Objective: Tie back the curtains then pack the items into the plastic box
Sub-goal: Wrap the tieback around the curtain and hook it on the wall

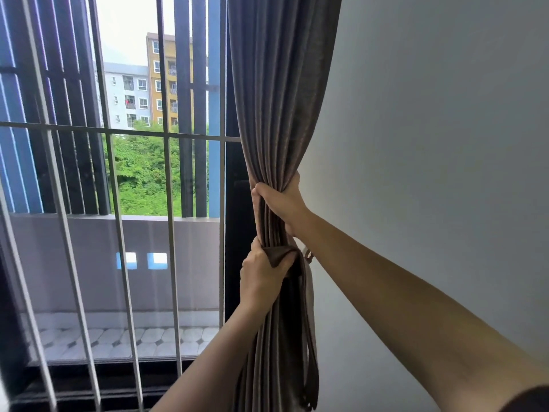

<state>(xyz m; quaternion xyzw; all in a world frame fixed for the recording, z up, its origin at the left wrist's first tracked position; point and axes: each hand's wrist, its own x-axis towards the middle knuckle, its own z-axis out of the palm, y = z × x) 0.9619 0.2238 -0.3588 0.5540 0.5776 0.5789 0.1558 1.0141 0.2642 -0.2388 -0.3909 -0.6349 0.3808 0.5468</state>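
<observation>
**A:** Where is the curtain right now?

**B:** It is bunched into 1 vertical column at the right edge of the window, against the wall. The right hand is clamped round the gathered folds, with the fingers wrapped to the window side.

**A:** And the other hand?

**B:** The left hand sits directly below it, touching the same bundle. Its fingers pinch a folded end of the tie-back band. The rest of the band hangs down the curtain's right side.

**A:** So what does the next move depend on?

**B:** The curtain's long axis runs up and down, and the band must cross it sideways. There is a small fitting, probably a hook, just right of the left hand, between the bundle and the wall. It is too small to be sure of. The left hand is nearer to it, and the right forearm passes close above it.

**A:** What about the packing?

**B:** I judge that it hasn't begun. No plastic box is in view.
</observation>
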